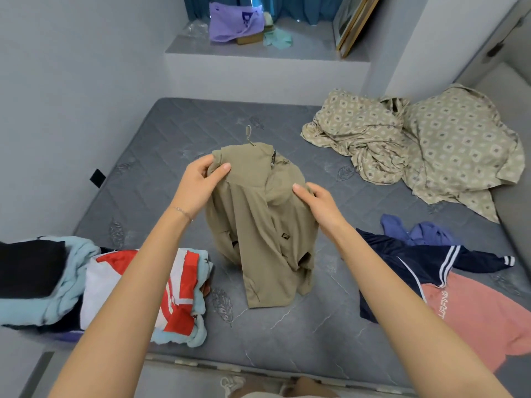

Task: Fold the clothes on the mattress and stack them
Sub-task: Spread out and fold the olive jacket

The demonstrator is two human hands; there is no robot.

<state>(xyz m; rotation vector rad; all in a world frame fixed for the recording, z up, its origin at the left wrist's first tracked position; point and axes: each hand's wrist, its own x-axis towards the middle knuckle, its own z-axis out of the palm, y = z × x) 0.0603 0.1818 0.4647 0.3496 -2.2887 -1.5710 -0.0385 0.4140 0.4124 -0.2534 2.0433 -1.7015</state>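
Both hands pinch the khaki zip-up jacket [258, 219] near its top, left hand [198, 185] and right hand [319, 206] at the shoulders, hem draped on the grey quilted mattress [178, 133]; thin, slippery-looking fabric, so lay it flat and smooth before folding; folded pile [115, 288] sits left.

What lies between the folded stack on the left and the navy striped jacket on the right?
In the head view, the khaki garment, which the left hand and the right hand grip, with grey mattress around it.
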